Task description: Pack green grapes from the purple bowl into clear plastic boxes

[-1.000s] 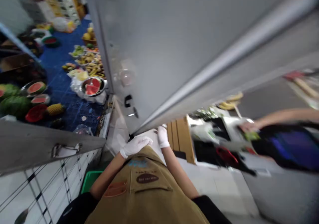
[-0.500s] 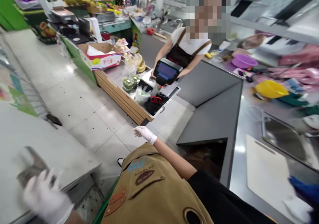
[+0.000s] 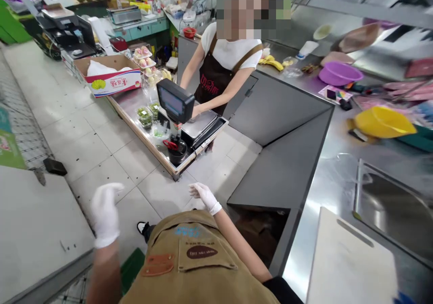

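Note:
My left hand (image 3: 106,214), in a white glove, is raised beside the white counter at the left. Its fingers bend loosely towards the right, and nothing shows in them. My right hand (image 3: 204,197), also gloved in white, hovers in front of my brown apron (image 3: 189,277). Its fingers are loosely extended and hold nothing visible. Beyond both hands stands the checkout table (image 3: 176,171), with a screen (image 3: 176,100), a pair of red-handled scissors (image 3: 170,145) in a black holder, and clear boxes of green fruit (image 3: 145,117).
A co-worker (image 3: 216,78) in a dark apron stands behind the checkout table. To my right runs a steel counter (image 3: 306,223) with a white cutting board (image 3: 352,263), a sink (image 3: 395,209), a yellow basin (image 3: 384,122) and a purple basin (image 3: 340,73). The white counter (image 3: 37,227) is at my left.
My left hand has moved right, away from a blurred grey object on the white counter, which is now out of view. The view has turned right. My right hand keeps much the same pose.

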The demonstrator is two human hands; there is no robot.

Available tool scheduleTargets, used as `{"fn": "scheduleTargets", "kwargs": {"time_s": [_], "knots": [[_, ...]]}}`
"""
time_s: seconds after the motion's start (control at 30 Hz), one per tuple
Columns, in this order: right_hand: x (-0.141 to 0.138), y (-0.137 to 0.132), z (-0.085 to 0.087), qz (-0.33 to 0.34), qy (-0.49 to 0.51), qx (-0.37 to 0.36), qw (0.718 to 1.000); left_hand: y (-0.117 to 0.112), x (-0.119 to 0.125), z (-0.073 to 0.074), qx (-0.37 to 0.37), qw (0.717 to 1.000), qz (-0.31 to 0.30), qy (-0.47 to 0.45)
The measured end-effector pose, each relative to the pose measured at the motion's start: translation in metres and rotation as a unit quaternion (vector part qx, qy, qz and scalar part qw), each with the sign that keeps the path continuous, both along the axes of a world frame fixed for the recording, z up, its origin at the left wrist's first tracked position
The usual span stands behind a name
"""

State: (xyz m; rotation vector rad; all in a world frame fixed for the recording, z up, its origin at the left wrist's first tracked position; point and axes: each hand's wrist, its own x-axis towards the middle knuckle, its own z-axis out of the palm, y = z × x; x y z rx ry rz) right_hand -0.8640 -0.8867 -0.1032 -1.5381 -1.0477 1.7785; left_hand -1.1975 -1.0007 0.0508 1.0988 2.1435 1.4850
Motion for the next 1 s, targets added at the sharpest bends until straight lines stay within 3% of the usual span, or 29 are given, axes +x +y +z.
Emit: {"fn": "scheduleTargets", "kwargs": {"time_s": [0.07,0.13,0.17,0.23,0.3,0.4,0.5,0.6,0.7,0.77,0.9,1.0], "knots": [[0.05,0.011,0.0,-0.037,0.001,-0.001,0.999,0.048,0.101,-0.018,-0.026,0.987,-0.134,-0.08],[0.098,0.021,0.003,-0.072,0.003,0.007,0.997,0.079,0.189,-0.029,-0.07,0.945,-0.276,-0.16],[0.12,0.026,0.005,-0.089,0.01,0.011,0.996,0.089,0.224,-0.032,-0.091,0.916,-0.341,-0.19],[0.161,0.036,0.01,-0.122,0.026,0.012,0.992,0.107,0.271,-0.034,-0.106,0.872,-0.429,-0.213],[0.195,0.049,0.011,-0.159,0.029,0.003,0.987,0.129,0.294,-0.034,-0.102,0.859,-0.465,-0.189],[0.235,0.071,0.005,-0.217,0.021,-0.006,0.976,0.174,0.309,-0.037,-0.11,0.864,-0.468,-0.152],[0.264,0.092,-0.008,-0.25,0.032,-0.01,0.968,0.227,0.336,-0.048,-0.136,0.856,-0.466,-0.177],[0.288,0.111,-0.013,-0.271,0.035,-0.026,0.962,0.282,0.381,-0.063,-0.172,0.836,-0.483,-0.195],[0.317,0.139,-0.001,-0.293,0.025,-0.036,0.955,0.342,0.435,-0.067,-0.179,0.806,-0.537,-0.175],[0.343,0.166,0.016,-0.307,0.016,-0.026,0.951,0.385,0.471,-0.06,-0.165,0.783,-0.58,-0.155],[0.402,0.23,0.054,-0.347,-0.006,0.034,0.937,0.471,0.536,-0.03,-0.131,0.734,-0.655,-0.122],[0.434,0.278,0.065,-0.388,-0.006,0.06,0.92,0.526,0.571,-0.009,-0.093,0.715,-0.688,-0.083]]}}
